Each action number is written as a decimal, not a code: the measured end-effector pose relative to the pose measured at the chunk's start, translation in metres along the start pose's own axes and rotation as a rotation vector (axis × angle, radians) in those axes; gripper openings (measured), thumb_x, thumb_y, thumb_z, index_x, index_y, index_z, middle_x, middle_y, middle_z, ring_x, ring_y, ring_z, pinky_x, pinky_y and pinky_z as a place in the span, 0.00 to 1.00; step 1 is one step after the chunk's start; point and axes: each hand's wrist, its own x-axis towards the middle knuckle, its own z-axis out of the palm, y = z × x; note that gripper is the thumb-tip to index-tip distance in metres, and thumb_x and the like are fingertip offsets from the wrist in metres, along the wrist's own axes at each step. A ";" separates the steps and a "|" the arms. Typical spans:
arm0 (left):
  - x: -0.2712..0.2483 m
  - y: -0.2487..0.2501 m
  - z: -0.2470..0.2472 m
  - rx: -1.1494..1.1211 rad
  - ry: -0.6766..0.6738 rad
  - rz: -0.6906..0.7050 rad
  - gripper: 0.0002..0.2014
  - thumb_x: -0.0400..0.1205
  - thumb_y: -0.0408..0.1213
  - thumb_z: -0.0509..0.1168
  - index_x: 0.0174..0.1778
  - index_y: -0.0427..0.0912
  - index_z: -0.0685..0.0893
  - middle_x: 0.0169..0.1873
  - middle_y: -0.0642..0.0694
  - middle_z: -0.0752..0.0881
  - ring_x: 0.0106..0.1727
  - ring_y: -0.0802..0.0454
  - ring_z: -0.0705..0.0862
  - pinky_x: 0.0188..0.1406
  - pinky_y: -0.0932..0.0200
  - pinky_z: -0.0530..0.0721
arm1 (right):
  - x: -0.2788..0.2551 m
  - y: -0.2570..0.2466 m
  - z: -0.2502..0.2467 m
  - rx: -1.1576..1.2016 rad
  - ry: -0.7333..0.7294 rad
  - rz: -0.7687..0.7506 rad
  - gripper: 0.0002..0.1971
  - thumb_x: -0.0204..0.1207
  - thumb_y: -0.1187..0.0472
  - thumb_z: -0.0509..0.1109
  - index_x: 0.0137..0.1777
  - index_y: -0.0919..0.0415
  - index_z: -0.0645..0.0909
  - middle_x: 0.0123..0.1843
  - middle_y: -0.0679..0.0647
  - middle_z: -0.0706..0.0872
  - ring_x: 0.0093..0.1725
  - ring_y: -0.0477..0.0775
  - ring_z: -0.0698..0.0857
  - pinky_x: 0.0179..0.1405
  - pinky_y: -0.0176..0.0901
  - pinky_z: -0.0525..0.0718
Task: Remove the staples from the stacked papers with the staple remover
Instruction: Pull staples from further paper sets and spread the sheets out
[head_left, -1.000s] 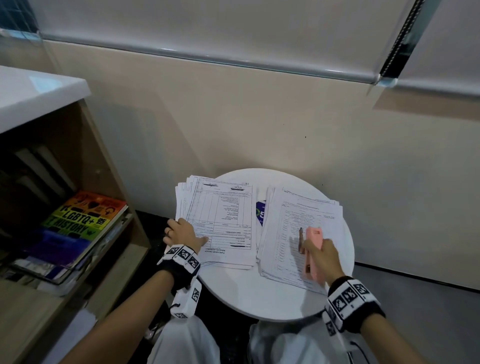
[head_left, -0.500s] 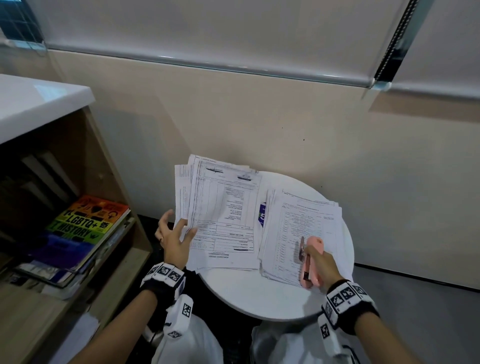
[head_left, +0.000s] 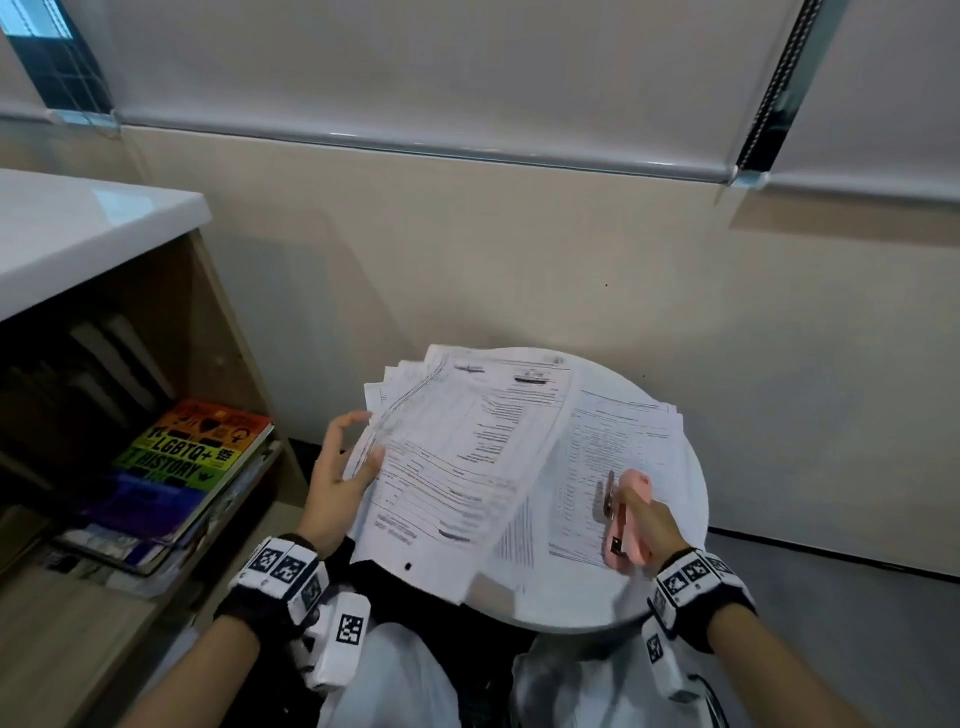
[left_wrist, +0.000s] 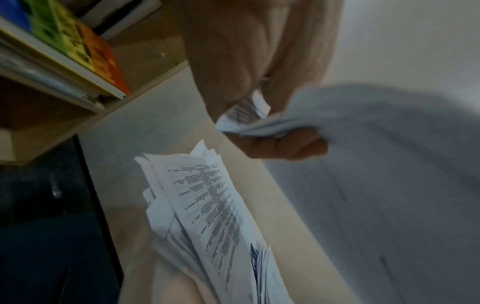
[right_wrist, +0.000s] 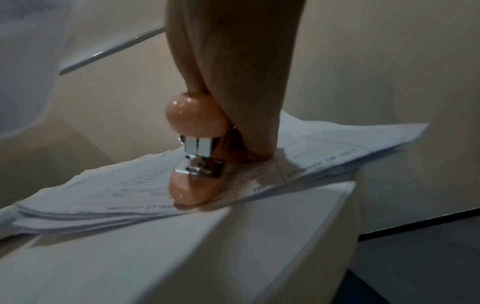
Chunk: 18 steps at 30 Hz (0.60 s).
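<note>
At the far left, a wooden shelf unit holds a rainbow-covered book; it plays no part in the task. Next, the left hand pinches the edge of a set of papers between thumb and curled fingers, holding it raised and tilted above the round white table. More sheets of the left stack lie fanned beneath it. Further right, a second stack rests flat on the table, edges slightly uneven. The right hand is closed around the pink staple remover, which rests tip-down on this right stack; in the right wrist view its metal jaws stand slightly apart, with no staple visibly caught. Progress estimate: the current step appears to be bringing the raised set to the tool. No staple is discernible in any view, so how many are already out cannot be told, and both stacks may still need work. The sheets are thin, printed forms, flexible and prone to sliding or tearing.
</note>
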 end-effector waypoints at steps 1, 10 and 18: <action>-0.004 0.001 0.000 0.036 -0.028 -0.001 0.11 0.80 0.40 0.67 0.58 0.47 0.80 0.54 0.51 0.89 0.56 0.57 0.87 0.54 0.60 0.84 | -0.002 -0.001 0.000 0.000 -0.003 0.002 0.14 0.80 0.56 0.64 0.51 0.69 0.79 0.39 0.62 0.83 0.36 0.59 0.81 0.32 0.43 0.78; -0.070 -0.029 0.057 0.341 -0.359 -0.318 0.20 0.82 0.35 0.65 0.63 0.67 0.78 0.65 0.53 0.75 0.69 0.60 0.72 0.72 0.70 0.68 | -0.008 -0.008 -0.003 0.107 0.007 0.000 0.10 0.76 0.59 0.67 0.45 0.67 0.81 0.36 0.64 0.83 0.33 0.59 0.81 0.34 0.46 0.80; -0.047 -0.004 0.045 1.012 -0.472 -0.373 0.21 0.84 0.55 0.57 0.73 0.61 0.71 0.47 0.46 0.87 0.40 0.52 0.87 0.43 0.58 0.86 | -0.031 -0.042 0.008 -0.093 0.055 -0.415 0.08 0.79 0.56 0.67 0.53 0.58 0.75 0.39 0.58 0.83 0.30 0.52 0.79 0.25 0.40 0.79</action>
